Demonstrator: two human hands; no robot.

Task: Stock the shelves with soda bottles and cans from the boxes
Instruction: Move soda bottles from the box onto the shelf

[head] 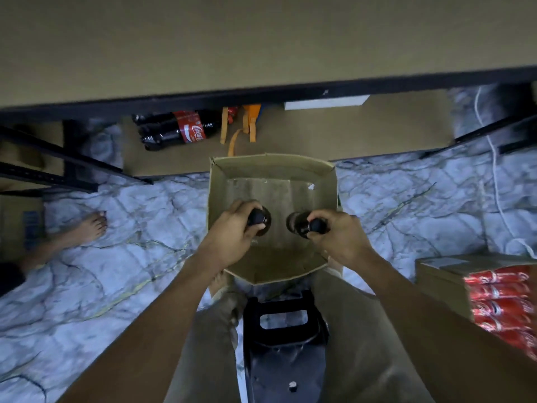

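The left bottle point(265, 226) and right bottle point(295, 225) were upright within the box point(270, 162). We clenched our left hand point(232, 232) and right hand point(341, 237) round their necks, presumably for a straight lift. The shelf point(363, 132), their likely destination, lay just beyond the box.

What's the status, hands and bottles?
Left hand grips left cola bottle by its top; right hand grips right cola bottle. Both inside open cardboard box. Nothing blocking above.

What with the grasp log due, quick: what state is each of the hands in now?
Left hand: closed, holding a dark soda bottle by its neck.
Right hand: closed, holding a second dark soda bottle by its neck.
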